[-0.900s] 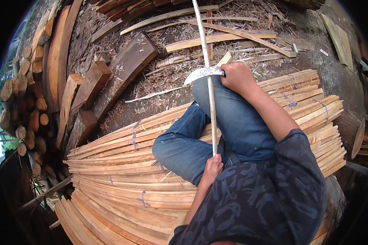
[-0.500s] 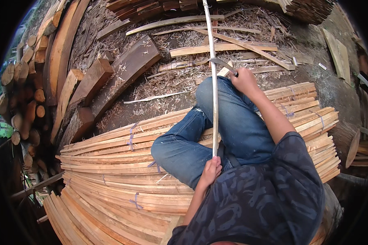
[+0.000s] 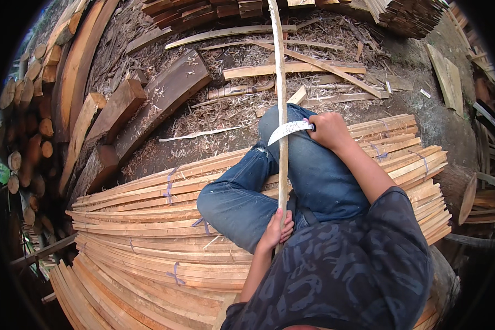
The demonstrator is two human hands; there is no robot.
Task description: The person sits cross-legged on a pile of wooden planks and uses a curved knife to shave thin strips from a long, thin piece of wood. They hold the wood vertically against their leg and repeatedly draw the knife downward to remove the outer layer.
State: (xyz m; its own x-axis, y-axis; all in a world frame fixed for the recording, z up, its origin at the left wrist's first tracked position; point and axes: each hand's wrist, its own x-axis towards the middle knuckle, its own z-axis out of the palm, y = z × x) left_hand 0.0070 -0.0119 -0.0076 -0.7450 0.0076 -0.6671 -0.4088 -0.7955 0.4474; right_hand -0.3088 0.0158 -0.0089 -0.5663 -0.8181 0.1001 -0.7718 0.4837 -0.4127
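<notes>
Knife (image 3: pixel 290 131): coming nearer since the earlier frame, turning its broad pale side into view and now crossing over the stick (image 3: pixel 280 66), tip pointing left; touching or not, impossible to tell.
Right hand (image 3: pixel 327 130): curling tightly around the dark handle (image 3: pixel 313 126), hanging over the right leg of the jeans (image 3: pixel 330 181).
Left hand (image 3: pixel 278 228): wrapping around the near part of the stick, pinching it between thumb and fingers, close against the shirt (image 3: pixel 335 264).
Stick: running from the left hand over the jeans and on past the right knee to the far edge.
Jeans: folding at the left knee, pointing far with the right.
Strips (image 3: pixel 220 268): lying in bundles left and right beneath the legs, wearing purple ties (image 3: pixel 175 273).
Shavings (image 3: pixel 220 115): littering the ground beyond the knees.
Timbers (image 3: pixel 165 93): lying far left, near stacked logs (image 3: pixel 15 160).
Boards (image 3: pixel 444 77): lying far right.
</notes>
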